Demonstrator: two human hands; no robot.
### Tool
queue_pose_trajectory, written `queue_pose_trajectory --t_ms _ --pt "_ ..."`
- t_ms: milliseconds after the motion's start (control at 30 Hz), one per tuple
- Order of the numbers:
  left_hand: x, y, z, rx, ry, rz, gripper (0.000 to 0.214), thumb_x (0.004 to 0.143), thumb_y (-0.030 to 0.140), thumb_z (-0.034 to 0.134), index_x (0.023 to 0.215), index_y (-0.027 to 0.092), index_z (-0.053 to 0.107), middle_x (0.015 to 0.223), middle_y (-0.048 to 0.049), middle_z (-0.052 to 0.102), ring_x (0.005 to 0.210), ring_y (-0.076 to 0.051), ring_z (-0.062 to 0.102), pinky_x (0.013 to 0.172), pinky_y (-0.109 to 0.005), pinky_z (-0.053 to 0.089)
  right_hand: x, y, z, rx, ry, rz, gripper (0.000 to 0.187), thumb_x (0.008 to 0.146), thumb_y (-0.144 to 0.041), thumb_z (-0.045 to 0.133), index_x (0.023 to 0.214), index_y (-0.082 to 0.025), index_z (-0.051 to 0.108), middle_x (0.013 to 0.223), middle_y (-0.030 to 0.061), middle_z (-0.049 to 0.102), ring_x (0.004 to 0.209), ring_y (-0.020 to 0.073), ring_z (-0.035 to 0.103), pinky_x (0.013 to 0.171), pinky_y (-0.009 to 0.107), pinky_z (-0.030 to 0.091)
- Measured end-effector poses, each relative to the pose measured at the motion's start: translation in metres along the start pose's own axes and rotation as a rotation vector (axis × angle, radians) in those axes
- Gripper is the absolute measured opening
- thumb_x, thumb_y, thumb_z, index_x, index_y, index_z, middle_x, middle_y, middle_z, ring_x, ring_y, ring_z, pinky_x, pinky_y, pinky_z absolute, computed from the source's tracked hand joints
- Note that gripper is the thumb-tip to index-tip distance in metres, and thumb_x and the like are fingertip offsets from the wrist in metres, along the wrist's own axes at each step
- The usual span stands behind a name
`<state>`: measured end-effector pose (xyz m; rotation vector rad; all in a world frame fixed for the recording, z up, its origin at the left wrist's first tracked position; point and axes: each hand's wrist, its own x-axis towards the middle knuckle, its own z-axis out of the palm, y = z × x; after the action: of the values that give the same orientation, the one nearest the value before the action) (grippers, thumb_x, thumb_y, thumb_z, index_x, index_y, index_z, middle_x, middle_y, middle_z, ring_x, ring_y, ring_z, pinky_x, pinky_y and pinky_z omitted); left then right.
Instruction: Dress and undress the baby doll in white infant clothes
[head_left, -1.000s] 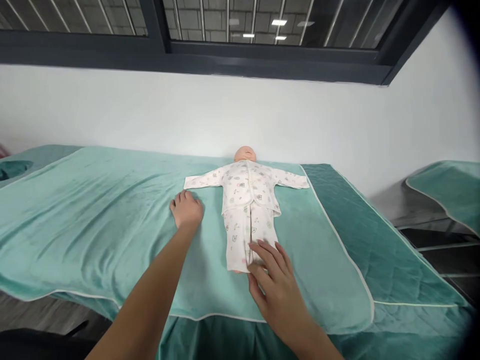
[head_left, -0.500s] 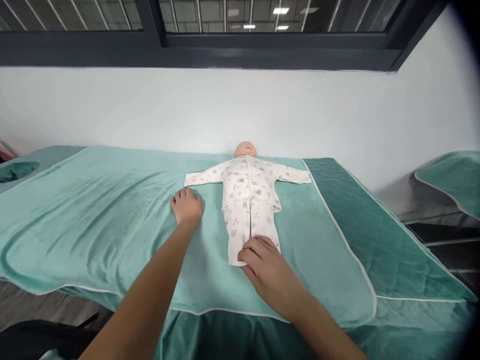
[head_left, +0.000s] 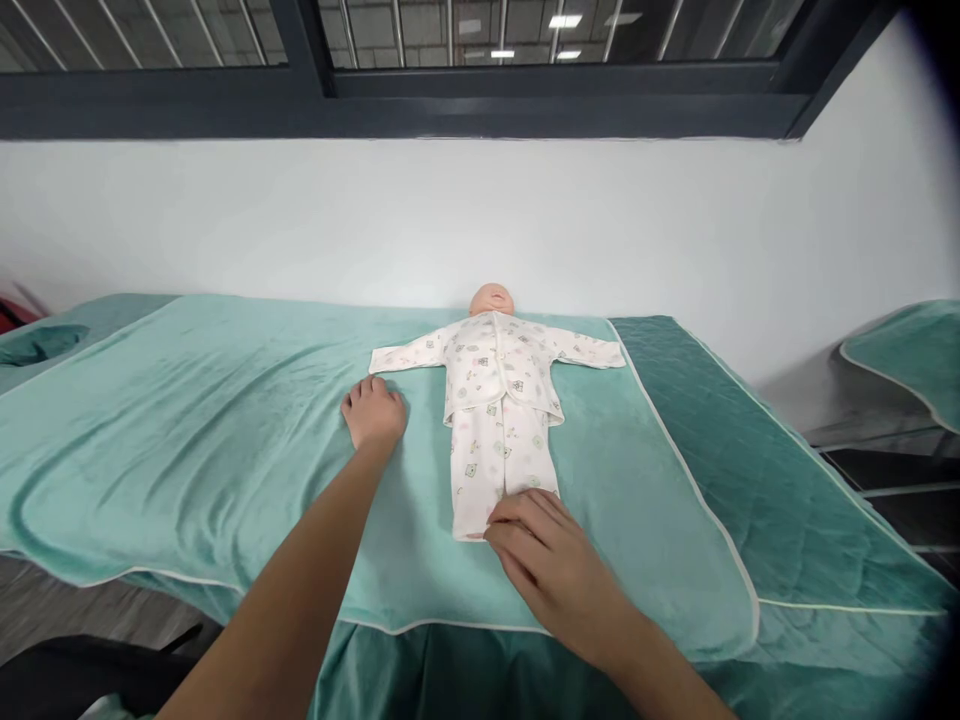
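The right hand [head_left: 551,560] has changed its shape in the last second. Its fingers were spread long over the trouser ends, and now they are drawn in and bent, resting on the near hem of the trousers [head_left: 499,460]. I cannot tell from here whether they pinch the cloth or only press on it. The two trouser legs now lie close together and flat, so the lower half of the outfit looks tidy. The left hand [head_left: 373,412] has not shifted. It lies palm down on the towel [head_left: 187,420] with the fingers loosely curled, holding nothing, just near of the left sleeve tip.

The doll [head_left: 499,375] lies on its back in the middle of the bed. Its head [head_left: 491,299] is at the far side by the wall [head_left: 450,220], its arms are straight out to left and right, and its feet point near. The head is smooth, pale plastic. The jacket and trousers are thin cream cotton printed with small animals, soft and slightly creased.

The towel is plush, pale green and piped in white, with gentle ripples on the left. Beneath it, showing at the right, is a darker green cover [head_left: 750,470] stitched in diamonds. Above the wall runs a dark window frame [head_left: 450,100].
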<state>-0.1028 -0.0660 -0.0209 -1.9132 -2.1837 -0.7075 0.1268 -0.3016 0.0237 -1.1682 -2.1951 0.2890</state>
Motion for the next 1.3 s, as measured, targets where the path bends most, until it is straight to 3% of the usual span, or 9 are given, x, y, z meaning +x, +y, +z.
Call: queue_pose_trajectory --t_ms 167,367,467,667,1000,1300 --pt "0.000 -0.002 0.001 0.002 -0.007 -0.010 0.034 0.088 0.023 0.041 0.116 0.017 0.059 0.134 -0.0148 0.059 0.127 -0.030 0.047 0.108 -0.049 0.031 -0.026 0.022 0.006 -0.084 0.134 0.123 0.032 0.095 -0.018 0.055 0.126 -0.024 0.054 0.122 0.0104 0.057 0.114 0.0252 0.054 0.094 0.042 0.048" --pt "-0.001 -0.003 0.000 0.008 -0.009 0.004 0.034 0.089 0.023 0.040 0.116 0.017 0.059 0.134 -0.0139 0.059 0.128 -0.030 0.047 0.109 -0.048 0.032 -0.037 0.042 0.015 0.058 0.168 0.277 0.015 0.094 -0.020 0.058 0.108 -0.023 0.056 0.109 0.0074 0.058 0.094 0.0192 0.060 0.078 0.031 0.053" --pt "0.000 -0.003 0.000 0.008 0.001 0.005 0.033 0.089 0.023 0.040 0.115 0.017 0.060 0.133 -0.0141 0.060 0.128 -0.030 0.047 0.108 -0.048 0.032 -0.035 0.038 0.011 0.112 0.204 0.269 0.006 0.095 -0.019 0.057 0.099 -0.023 0.055 0.098 0.0045 0.058 0.085 0.0161 0.060 0.072 0.027 0.051" --pt "0.000 -0.003 0.001 0.008 0.010 0.008 0.032 0.089 0.022 0.041 0.114 0.017 0.060 0.132 -0.0136 0.061 0.126 -0.030 0.048 0.108 -0.048 0.032 -0.040 0.031 0.001 0.083 0.312 0.183 0.010 0.095 -0.014 0.052 0.100 -0.023 0.055 0.097 0.0060 0.059 0.088 0.0163 0.061 0.074 0.027 0.051" --pt "-0.002 -0.005 0.000 0.013 0.005 0.011 0.033 0.089 0.022 0.042 0.116 0.016 0.059 0.134 -0.0135 0.060 0.128 -0.030 0.047 0.108 -0.047 0.032 -0.053 0.034 0.004 0.016 0.243 0.189 0.014 0.096 -0.023 0.054 0.109 -0.024 0.058 0.106 0.0078 0.063 0.095 0.0194 0.065 0.079 0.030 0.057" --pt "-0.008 -0.009 -0.011 -0.040 -0.029 -0.012 0.040 0.087 0.019 0.043 0.125 0.014 0.055 0.126 -0.0154 0.063 0.120 -0.030 0.054 0.102 -0.043 0.039 -0.059 0.088 -0.010 0.080 0.286 0.426 0.022 0.098 -0.037 0.050 0.112 -0.021 0.056 0.109 0.0072 0.063 0.090 0.0186 0.065 0.080 0.033 0.056"
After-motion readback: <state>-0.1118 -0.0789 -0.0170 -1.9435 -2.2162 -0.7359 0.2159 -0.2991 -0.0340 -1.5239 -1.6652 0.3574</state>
